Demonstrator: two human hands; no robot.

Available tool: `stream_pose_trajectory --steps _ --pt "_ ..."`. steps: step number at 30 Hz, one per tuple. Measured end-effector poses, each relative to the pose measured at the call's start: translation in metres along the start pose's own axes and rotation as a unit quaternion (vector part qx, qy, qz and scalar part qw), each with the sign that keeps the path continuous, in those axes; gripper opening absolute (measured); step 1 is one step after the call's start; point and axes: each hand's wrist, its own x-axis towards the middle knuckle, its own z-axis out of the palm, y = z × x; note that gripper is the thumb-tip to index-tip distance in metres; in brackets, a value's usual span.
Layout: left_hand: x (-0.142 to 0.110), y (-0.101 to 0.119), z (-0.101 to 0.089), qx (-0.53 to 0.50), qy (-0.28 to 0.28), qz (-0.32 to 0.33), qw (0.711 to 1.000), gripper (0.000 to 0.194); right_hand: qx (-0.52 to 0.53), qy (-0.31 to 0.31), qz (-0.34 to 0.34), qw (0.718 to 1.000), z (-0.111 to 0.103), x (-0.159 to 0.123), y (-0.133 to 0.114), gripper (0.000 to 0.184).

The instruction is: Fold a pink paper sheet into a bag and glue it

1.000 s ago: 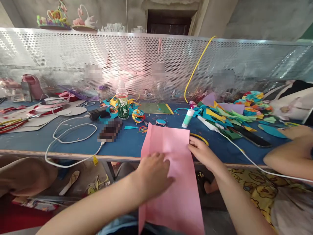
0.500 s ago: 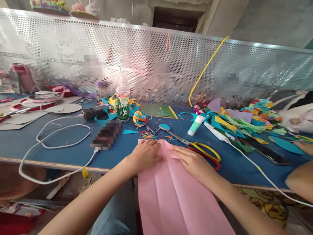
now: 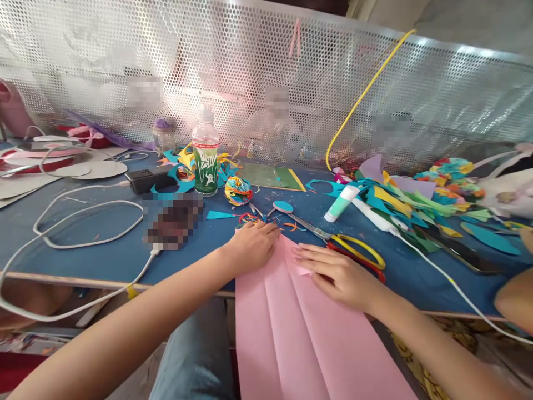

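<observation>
A long sheet of pink paper (image 3: 283, 322) with lengthwise creases lies on the table edge and hangs down toward my lap. My left hand (image 3: 255, 244) is closed on its upper left end, fingers curled and bunched together. On the upper right, my right hand (image 3: 337, 272) holds down a small folded-over corner, its fingers pressed together over the flap. Just beyond the paper lie scissors (image 3: 353, 250) with red and yellow handles, beside my right hand. Colourful paper scraps and a multicoloured ball (image 3: 238, 190) are in front of my left hand.
A green-labelled bottle (image 3: 205, 158), a blurred phone on a white cable (image 3: 89, 244) and a black adapter (image 3: 145, 180) stand left. A glue stick (image 3: 341, 204), paper scraps (image 3: 391, 197) and a dark phone (image 3: 458, 250) lie right. Another person's arm (image 3: 516, 300) shows at the right edge.
My right hand has shifted slightly right and down, with the folded corner beneath its fingers. My left hand stays on the paper, fingers more curled. The view has tipped downward.
</observation>
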Motion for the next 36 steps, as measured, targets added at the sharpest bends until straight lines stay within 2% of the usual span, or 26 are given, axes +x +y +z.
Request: stream_pose_trajectory --steps 3,9,22,30,34,36 --pt "0.0004 -0.0014 0.0049 -0.014 -0.01 0.026 1.0 0.043 -0.01 0.005 0.001 1.0 0.0017 -0.0017 0.001 0.044" --pt "0.0023 -0.0021 0.0066 -0.016 -0.012 0.03 0.999 0.043 0.032 0.022 0.005 0.999 0.0016 0.0 0.0006 0.042" --pt "0.0034 0.0008 0.0059 0.0 -0.014 0.018 1.0 0.041 0.055 0.034 0.014 0.998 -0.0001 -0.0007 0.0001 0.037" --pt "0.0035 0.0013 0.005 -0.025 -0.003 0.007 1.0 0.038 0.066 0.046 0.014 0.997 -0.0003 -0.0007 -0.0005 0.035" --pt "0.0035 0.0009 0.007 -0.035 0.012 -0.028 0.999 0.042 0.035 0.037 0.006 0.999 -0.0022 0.0006 -0.0025 0.032" --pt "0.0036 0.0009 0.0071 -0.037 0.011 -0.017 0.999 0.042 0.018 0.032 0.001 0.999 -0.0028 0.0012 -0.0029 0.031"
